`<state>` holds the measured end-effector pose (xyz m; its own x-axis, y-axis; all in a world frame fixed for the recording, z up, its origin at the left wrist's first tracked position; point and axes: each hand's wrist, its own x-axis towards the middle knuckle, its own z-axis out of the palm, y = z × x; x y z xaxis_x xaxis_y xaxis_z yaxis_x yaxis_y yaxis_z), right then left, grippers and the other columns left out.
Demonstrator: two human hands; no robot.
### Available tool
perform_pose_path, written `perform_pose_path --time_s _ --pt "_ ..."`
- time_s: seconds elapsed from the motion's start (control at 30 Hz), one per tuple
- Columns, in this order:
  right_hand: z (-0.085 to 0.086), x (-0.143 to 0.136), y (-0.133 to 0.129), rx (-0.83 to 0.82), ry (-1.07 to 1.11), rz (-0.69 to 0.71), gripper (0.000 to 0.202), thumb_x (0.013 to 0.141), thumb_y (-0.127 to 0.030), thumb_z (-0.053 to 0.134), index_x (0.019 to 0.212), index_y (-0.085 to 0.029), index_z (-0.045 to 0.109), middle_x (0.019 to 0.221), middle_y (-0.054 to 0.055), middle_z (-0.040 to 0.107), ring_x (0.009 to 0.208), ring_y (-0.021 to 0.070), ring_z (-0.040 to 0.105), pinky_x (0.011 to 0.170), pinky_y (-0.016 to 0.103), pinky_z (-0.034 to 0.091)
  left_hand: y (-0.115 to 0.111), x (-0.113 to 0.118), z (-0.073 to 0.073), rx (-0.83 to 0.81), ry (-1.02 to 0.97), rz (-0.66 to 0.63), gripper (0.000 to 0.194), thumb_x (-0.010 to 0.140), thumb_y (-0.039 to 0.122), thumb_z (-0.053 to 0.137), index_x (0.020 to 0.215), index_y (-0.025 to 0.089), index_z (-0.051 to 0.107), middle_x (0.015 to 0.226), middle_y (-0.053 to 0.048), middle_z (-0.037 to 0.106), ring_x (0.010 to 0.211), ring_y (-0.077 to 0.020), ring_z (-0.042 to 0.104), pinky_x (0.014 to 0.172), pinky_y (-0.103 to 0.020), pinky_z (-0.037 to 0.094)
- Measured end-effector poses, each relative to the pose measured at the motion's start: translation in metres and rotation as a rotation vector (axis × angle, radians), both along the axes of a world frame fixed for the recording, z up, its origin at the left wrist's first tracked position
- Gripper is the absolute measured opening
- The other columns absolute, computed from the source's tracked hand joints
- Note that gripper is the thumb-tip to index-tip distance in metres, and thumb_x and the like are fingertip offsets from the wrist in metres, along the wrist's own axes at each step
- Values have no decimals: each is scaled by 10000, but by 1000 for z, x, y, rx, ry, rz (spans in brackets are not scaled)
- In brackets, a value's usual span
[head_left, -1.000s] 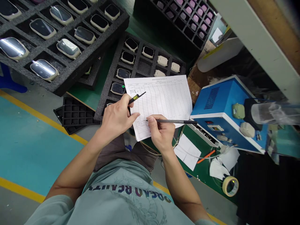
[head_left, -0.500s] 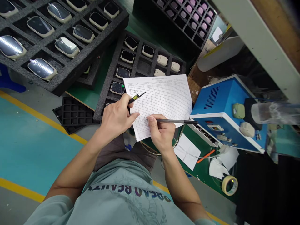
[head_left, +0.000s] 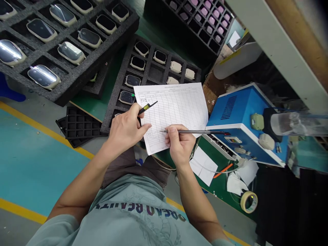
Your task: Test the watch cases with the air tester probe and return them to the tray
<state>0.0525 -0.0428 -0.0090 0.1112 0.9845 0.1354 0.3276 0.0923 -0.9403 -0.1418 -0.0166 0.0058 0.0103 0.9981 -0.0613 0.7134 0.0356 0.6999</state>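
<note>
A printed form (head_left: 176, 106) with ruled columns lies at a slant over a foam tray (head_left: 123, 73) of watch-shaped pieces. My right hand (head_left: 180, 145) is closed around a slim dark pen (head_left: 194, 132), whose tip is at the form's lower left rows. On the form's left edge rests my left hand (head_left: 128, 126), thumb stretched over the paper. Its curled fingers grip a thin black tool with a yellow label (head_left: 146, 107); the tool's narrow end points up and right over the form. What kind of tool it is, I cannot make out.
A larger foam tray (head_left: 74, 73) of watch-shaped pieces stands at upper left, above small black trays (head_left: 82, 124). Pink pieces fill another tray (head_left: 205, 13) at the back. To the right are a blue machine (head_left: 230, 109), an orange stick (head_left: 222, 170) and a tape roll (head_left: 249, 202).
My right hand has moved slightly to the right with the pen, which now lies flatter over the form. My left hand keeps its place on the paper. The view has shifted a little.
</note>
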Motion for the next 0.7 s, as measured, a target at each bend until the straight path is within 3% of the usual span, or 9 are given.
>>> perform_pose_path --time_s 0.27,0.43,0.6,0.7 --pt "5 -2 4 6 95 73 365 994 -514 651 826 -198 719 620 -12 617 501 127 553 474 264 450 2 -2 2 64 -176 113 266 900 334 637 921 268 379 684 49 596 627 -200 623 595 -313 373" --pt "9 -2 6 -36 132 133 394 971 -546 666 801 -193 711 612 -12 601 499 125 544 464 258 425 11 -5 10 49 -262 197 285 909 352 639 948 264 371 1077 -23 706 587 -143 634 558 -295 413" --pt "17 0 10 -118 209 233 404 948 -559 686 791 -187 696 594 -22 594 487 116 549 445 237 430 38 -14 23 77 -107 196 326 859 294 713 929 261 396 991 -42 704 821 -239 716 678 -332 495" --pt "24 3 15 -141 207 290 416 938 -575 693 796 -183 697 605 -21 606 486 114 555 445 238 444 53 -19 21 79 -56 204 399 784 255 773 905 259 393 993 -30 693 859 -243 706 738 -352 504"
